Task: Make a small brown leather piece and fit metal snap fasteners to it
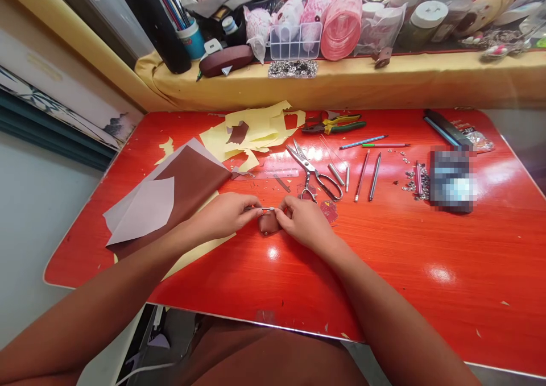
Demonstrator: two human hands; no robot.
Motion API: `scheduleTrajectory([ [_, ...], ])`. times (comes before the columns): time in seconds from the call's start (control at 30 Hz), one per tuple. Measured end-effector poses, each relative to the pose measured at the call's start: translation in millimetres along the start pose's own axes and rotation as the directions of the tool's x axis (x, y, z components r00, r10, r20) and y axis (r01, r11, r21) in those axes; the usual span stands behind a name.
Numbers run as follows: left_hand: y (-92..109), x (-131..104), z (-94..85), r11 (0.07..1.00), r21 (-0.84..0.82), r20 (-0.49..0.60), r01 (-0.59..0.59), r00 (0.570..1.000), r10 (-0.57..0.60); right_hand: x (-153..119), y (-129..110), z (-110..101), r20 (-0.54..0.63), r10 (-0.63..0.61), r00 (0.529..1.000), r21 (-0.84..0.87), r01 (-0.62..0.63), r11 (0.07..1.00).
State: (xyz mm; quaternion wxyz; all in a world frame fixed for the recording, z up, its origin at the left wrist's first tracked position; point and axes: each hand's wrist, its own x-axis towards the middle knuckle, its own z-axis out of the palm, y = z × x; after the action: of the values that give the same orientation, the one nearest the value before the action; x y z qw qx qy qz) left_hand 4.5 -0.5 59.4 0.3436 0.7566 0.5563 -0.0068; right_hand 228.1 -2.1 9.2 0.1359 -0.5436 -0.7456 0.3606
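Close together above the front middle of the red table, both my hands work at a small brown leather-like piece (268, 223) with rounded corners. My left hand (228, 212) is closed, its thumb and forefinger pinching a thin, shiny metal bar at the piece's upper edge; what kind of part this is I cannot make out. On the other side, my right hand (303, 221) pinches the brown piece near its upper right, with fingertips close to the bar's end. A small shiny spot shows at the piece's lower edge. Just beyond the hands lie open scissors (313, 173).
A folded brown sheet (191, 173) lies left, near yellow paper scraps (251, 127). Pliers (333, 124), pens (374, 175) and small metal tubes (336, 174) lie beyond my hands. Small metal rings (410, 187) are at right. A crowded shelf (239, 93) borders the table's back.
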Motion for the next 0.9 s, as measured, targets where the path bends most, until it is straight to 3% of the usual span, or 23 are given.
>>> scheduleTrajectory([
  [0.3, 7.9, 12.8, 6.0, 0.99, 0.12, -0.061, 0.077, 0.996, -0.07, 1.2, -2.6, -0.4, 0.004, 0.04, 0.999, -0.003, -0.04, 0.999],
  [0.9, 13.2, 31.2, 10.5, 0.987, 0.138, 0.03, 0.087, 0.995, -0.092, 1.5, 0.2, 0.8, 0.003, 0.022, 1.0, -0.012, -0.022, 1.0],
])
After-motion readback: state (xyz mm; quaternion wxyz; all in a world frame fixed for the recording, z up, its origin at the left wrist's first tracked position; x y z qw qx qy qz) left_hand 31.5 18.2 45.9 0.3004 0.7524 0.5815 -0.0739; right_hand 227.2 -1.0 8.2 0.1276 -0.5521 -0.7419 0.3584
